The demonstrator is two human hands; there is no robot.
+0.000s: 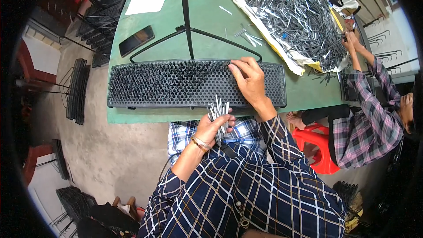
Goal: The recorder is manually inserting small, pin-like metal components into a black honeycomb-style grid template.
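My left hand is closed around a bundle of thin grey sticks, held upright just off the table's near edge. My right hand is over the right half of a long black tray full of round holes. Its thumb and fingers pinch together at the tray's far edge; whatever is between them is too small to make out. Dark sticks stand packed in the holes on the tray's left side and along its far part. Bare holes show in the near middle and at the right end.
A black metal stand rises behind the tray. Left of it lie a phone and a clipboard with paper. A heap of sticks lies on a sack at the far right. Another person's hands reach it, beside a red stool.
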